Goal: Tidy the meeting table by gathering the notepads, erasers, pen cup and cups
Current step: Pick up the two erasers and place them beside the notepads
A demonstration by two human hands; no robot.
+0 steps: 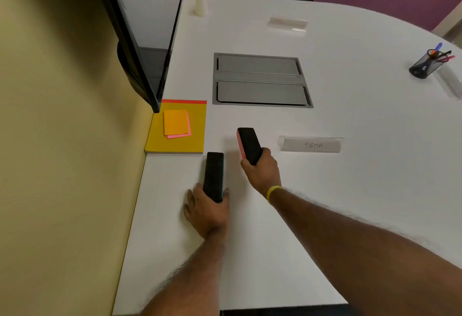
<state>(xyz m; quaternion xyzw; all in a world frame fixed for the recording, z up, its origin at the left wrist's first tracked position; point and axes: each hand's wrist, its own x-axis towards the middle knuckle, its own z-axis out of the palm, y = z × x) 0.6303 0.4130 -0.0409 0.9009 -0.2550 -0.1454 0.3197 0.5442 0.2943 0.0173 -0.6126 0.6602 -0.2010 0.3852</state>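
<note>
The wide white table (350, 190) has a smooth, matt surface (only a soft sheen). The grey rectangular metal hatch (260, 79) has a dull, brushed finish. The yellow paper notepad (195, 125) is matt, and so are the orange and pink paper sticky notes (175, 122). The black eraser with a red side (248, 144) and the black eraser with a teal edge (213, 175) show a fuzzy, felt-like face. The clear plastic name holder (311, 144) is glossy. The black wire-mesh pen cup (422, 65) looks like metal. The black flat screen (147, 40) is glossy.
</note>
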